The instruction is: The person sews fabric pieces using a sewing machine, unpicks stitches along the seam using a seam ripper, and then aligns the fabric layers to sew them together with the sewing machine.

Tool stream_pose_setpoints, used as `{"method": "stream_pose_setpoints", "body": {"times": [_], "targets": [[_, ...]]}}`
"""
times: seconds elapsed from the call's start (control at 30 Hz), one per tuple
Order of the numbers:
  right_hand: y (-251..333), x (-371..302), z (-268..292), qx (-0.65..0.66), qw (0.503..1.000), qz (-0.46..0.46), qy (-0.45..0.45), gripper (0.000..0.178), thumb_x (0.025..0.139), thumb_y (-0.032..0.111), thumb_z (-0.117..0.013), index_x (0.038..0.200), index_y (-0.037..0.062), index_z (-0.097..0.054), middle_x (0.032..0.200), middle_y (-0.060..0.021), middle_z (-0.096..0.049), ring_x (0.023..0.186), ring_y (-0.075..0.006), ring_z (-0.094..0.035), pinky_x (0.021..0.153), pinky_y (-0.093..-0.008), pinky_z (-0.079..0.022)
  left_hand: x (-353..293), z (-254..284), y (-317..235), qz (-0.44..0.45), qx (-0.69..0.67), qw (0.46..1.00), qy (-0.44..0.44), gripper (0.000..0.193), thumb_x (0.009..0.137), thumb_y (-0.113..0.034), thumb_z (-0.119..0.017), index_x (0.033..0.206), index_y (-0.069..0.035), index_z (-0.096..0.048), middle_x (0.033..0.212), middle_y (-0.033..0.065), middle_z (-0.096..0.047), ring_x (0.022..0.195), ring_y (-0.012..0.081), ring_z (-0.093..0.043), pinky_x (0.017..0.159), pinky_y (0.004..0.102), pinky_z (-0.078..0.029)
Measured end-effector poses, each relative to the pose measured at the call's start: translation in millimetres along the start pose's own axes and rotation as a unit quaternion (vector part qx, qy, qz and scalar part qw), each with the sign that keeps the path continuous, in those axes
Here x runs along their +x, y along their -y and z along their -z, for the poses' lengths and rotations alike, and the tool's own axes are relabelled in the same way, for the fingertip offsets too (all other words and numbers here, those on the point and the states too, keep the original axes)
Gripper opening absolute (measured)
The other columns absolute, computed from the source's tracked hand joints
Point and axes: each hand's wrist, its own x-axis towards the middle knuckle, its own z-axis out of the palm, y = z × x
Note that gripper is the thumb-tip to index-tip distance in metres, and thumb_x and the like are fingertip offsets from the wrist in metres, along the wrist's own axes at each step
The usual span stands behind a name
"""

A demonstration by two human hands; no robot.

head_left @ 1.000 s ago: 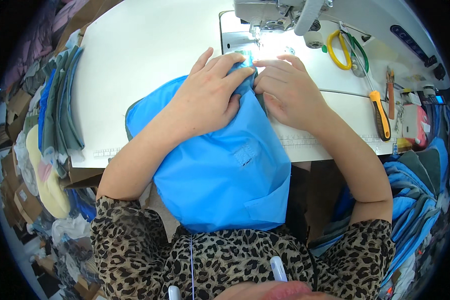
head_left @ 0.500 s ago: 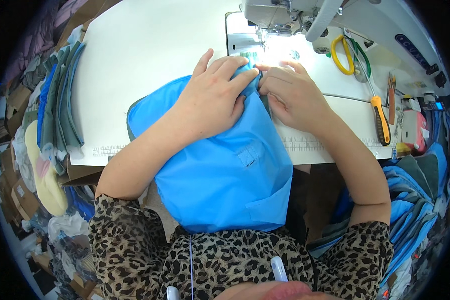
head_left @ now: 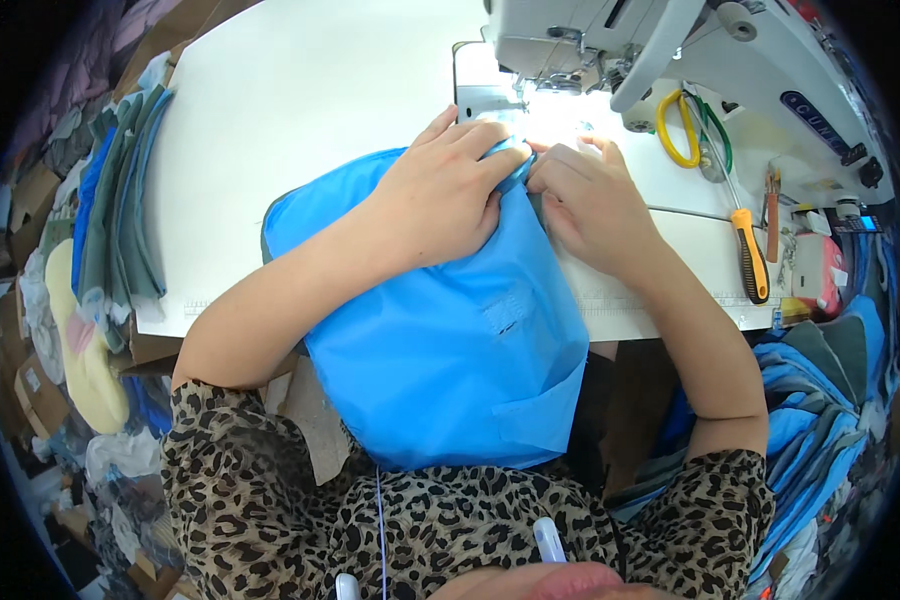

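A blue fabric piece (head_left: 430,360) with a dark green backing edge hangs from the sewing table over my lap. On its lower part is a small rectangular patch (head_left: 508,312). My left hand (head_left: 442,195) grips the fabric's far end just before the needle area, its thumb curled under and its fingers pressing on the folded cloth. Beside it, my right hand (head_left: 592,200) pinches the right edge of the same end, fingers bent. Above both hands stands the sewing machine (head_left: 570,45); bright light at its needle washes out the stitching spot.
Scissors with yellow and green handles (head_left: 678,130), an orange-black screwdriver (head_left: 750,255) and a small brown-handled tool (head_left: 772,215) lie at the right. Green and blue fabric pieces (head_left: 120,210) hang over the table's left edge. More blue and green pieces (head_left: 815,420) are heaped at lower right.
The view has shifted slightly. Both hands and the held end of the fabric sit a little further right, and the greenish strip by the needle no longer shows clearly.
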Motion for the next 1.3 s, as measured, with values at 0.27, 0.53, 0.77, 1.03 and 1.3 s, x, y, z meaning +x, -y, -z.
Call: {"method": "stream_pose_setpoints", "body": {"times": [0.27,0.53,0.77,1.03,1.3], "targets": [[4,-1,3,0.036,0.999,-0.021,-0.002,0.009,0.082,0.009,-0.061,0.089,0.0121,-0.058,0.090,0.0000,-0.057,0.088,-0.0193,-0.059,0.091,-0.0518,-0.041,1,0,-2,0.011,0.028,0.999,0.013,0.050,0.076,-0.004,-0.059,0.125,-0.011,-0.056,0.127,0.0135,-0.053,0.121,0.0341,-0.051,0.114,0.0552,-0.027],[-2,-1,5,0.034,0.999,-0.033,0.012,0.011,0.080,0.006,-0.062,0.089,0.0115,-0.058,0.093,-0.0007,-0.057,0.089,-0.0194,-0.059,0.088,-0.0477,-0.040,8,-1,-1,-0.005,0.033,0.999,0.003,0.048,0.076,-0.005,-0.060,0.123,-0.009,-0.055,0.124,0.0145,-0.053,0.120,0.0370,-0.050,0.113,0.0560,-0.028],[0,-4,9,0.043,0.999,-0.025,0.017,0.012,0.080,0.006,-0.062,0.089,0.0106,-0.057,0.095,-0.0012,-0.057,0.092,-0.0198,-0.059,0.092,-0.0500,-0.040,10,1,-3,-0.021,0.013,1.000,-0.001,0.045,0.075,-0.007,-0.060,0.119,-0.007,-0.055,0.124,0.0163,-0.052,0.120,0.0383,-0.049,0.112,0.0539,-0.030],[4,-12,11,0.048,0.998,-0.033,0.026,0.012,0.081,0.006,-0.062,0.090,0.0106,-0.057,0.094,-0.0011,-0.058,0.093,-0.0198,-0.059,0.095,-0.0512,-0.039,6,-3,-8,-0.024,0.007,1.000,0.002,0.044,0.073,-0.008,-0.060,0.117,-0.006,-0.055,0.125,0.0175,-0.052,0.121,0.0398,-0.048,0.113,0.0538,-0.028],[-8,-6,9,0.050,0.998,-0.041,0.014,0.012,0.081,0.005,-0.060,0.091,0.0114,-0.057,0.093,-0.0009,-0.058,0.091,-0.0211,-0.058,0.093,-0.0498,-0.038,14,-2,0,-0.007,0.022,1.000,0.011,0.044,0.078,-0.011,-0.063,0.122,-0.008,-0.057,0.127,0.0156,-0.053,0.122,0.0369,-0.048,0.115,0.0524,-0.026]]}}
